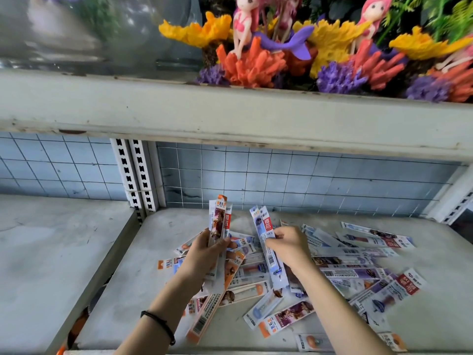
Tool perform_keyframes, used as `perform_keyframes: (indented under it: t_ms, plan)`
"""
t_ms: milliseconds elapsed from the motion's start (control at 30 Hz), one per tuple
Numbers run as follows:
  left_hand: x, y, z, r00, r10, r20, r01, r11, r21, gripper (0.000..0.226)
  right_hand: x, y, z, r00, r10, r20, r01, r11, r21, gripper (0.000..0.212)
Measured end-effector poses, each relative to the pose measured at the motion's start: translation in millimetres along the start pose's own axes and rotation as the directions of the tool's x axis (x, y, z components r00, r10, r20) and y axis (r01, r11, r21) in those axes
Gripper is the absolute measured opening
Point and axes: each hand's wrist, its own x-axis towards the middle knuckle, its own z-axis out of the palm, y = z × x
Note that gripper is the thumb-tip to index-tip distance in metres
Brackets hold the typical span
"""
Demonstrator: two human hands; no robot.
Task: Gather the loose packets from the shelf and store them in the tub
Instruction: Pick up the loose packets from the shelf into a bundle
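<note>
Several long, narrow packets (353,254) lie scattered in a loose heap on the grey shelf (143,290). My left hand (204,254) grips a bunch of orange-and-white packets (220,221), held upright above the heap. My right hand (289,244) pinches a couple of blue-and-white packets (266,242), also raised on end just to the right of the left bunch. No tub is in view.
An upper shelf edge (230,116) overhangs the work area, carrying coral ornaments and mermaid figures (256,47) and a glass bowl (115,26). A blue tiled wall (307,183) backs the shelf. A slotted white upright (135,175) stands at back left.
</note>
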Motion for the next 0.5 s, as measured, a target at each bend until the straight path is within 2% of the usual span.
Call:
perform_keyframes:
  t_ms: [100, 200, 300, 367, 500]
  plan:
    - [2, 2, 3, 1.0, -0.009, 0.009, 0.01, 0.997, -0.081, 0.02, -8, -11, -9, 0.999, -0.035, 0.038, 0.022, 0.95, 0.31, 0.009]
    - [2, 3, 9, 1.0, -0.018, -0.002, 0.018, 0.991, -0.134, 0.019, -17, -24, -15, 0.993, -0.092, 0.075, 0.042, 0.862, 0.505, 0.019]
    - [1, 5, 20, 0.998, -0.033, 0.063, 0.046, 0.971, -0.234, 0.023, -25, -32, -8, 0.974, -0.152, 0.171, 0.033, 0.833, 0.552, 0.016]
    - [-1, 7, 26, 0.991, -0.05, 0.122, 0.082, 0.957, -0.277, 0.022, -30, -35, -2, 0.968, -0.17, 0.186, 0.041, 0.836, 0.548, 0.02]
    - [-3, 6, 24, 0.991, -0.034, 0.126, 0.07, 0.955, -0.29, 0.035, -35, -38, 5, 0.961, -0.191, 0.201, 0.052, 0.835, 0.548, 0.025]
